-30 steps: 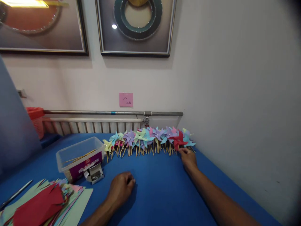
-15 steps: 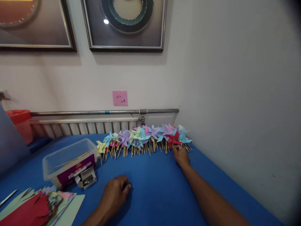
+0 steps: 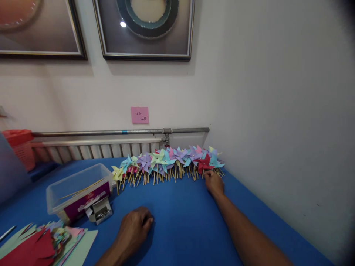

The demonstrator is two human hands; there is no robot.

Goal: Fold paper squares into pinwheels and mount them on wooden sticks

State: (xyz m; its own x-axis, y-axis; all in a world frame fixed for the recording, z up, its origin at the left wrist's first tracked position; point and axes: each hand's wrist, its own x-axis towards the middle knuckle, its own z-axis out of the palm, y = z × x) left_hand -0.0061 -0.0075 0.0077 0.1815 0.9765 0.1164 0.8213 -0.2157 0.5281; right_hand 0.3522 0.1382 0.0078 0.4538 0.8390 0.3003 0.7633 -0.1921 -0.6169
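Several paper pinwheels on thin wooden sticks lie in a long row at the back of the table. At the row's right end my right hand point(image 3: 214, 182) is closed, its fingertips pinching the stick just below a red pinwheel point(image 3: 203, 163). The red blades rest against purple and light-blue pinwheels point(image 3: 179, 155). Nearer to me, my left hand point(image 3: 136, 225) rests on the blue tabletop with its fingers curled in, and no object shows in it. Left of that hand stands a small open box point(image 3: 100, 211) of metal pins.
A clear plastic container point(image 3: 79, 181) with sticks stands at the left. Cut coloured paper point(image 3: 30, 247) and a pen-like item point(image 3: 7, 232) lie at the front left. A radiator pipe point(image 3: 111, 132) runs behind the table, and a red basket point(image 3: 19, 146) stands far left. The wall borders the right side.
The view has turned slightly to the right, so everything sits a little further left. Both hands keep the same pose, the right one still at the red pinwheel's stick.
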